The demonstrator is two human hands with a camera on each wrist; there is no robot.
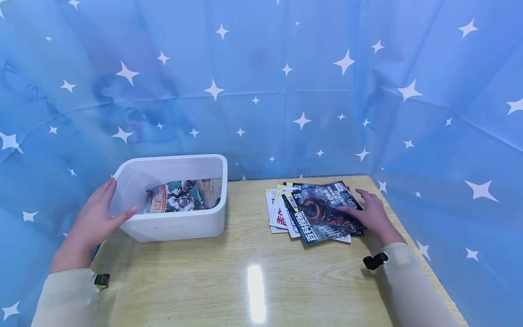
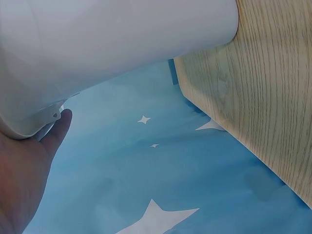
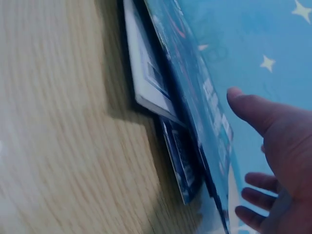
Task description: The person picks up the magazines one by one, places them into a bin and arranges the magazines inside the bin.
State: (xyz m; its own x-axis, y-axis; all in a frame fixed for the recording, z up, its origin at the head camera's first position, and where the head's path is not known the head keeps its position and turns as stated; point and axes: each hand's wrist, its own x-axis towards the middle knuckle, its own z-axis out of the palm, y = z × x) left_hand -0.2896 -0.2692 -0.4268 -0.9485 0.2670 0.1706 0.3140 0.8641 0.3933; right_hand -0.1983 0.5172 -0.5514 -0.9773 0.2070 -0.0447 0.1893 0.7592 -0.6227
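White bin, one: we find it upright at the left of the bench, towards the back. Inside it, a magazine with a green and brown cover shows; whether more lie beneath, we cannot tell. Magazine stack, one: at the bench's right, loosely fanned, dark cover on top, paler ones jutting out to the left. Left hand: at the bin's left rim, grip wide, thumb spread from the fingers. Right hand: at the stack's right side, grip wide, nothing lifted. Progress: we judge the work partly done, since the bin already bears at least one magazine, while the fanned stack on the bench appears left to deal with.
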